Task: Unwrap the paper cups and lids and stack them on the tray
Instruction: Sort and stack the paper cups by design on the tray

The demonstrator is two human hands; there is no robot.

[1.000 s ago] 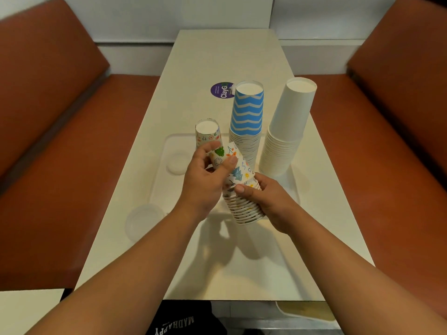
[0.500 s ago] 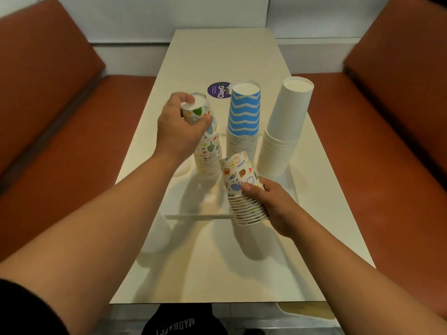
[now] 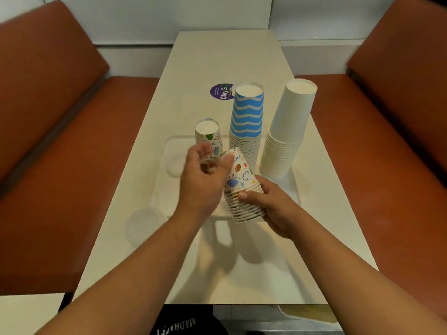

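Note:
My right hand grips a tilted stack of doodle-printed paper cups above the near edge of the translucent white tray. My left hand, blurred by motion, is just left of that stack's top cup with its fingers loosely curled and nothing in them. On the tray stand three upside-down stacks: a short doodle-printed stack, a blue zigzag stack and a tall plain white stack. A clear lid lies on the tray's left part.
Another clear lid lies on the cream table left of the tray. A purple round sticker is behind the blue stack. Red-brown benches flank the table on both sides.
My left hand carried one doodle cup onto the short stack on the tray, let it go, and came back beside the stack in my right hand.

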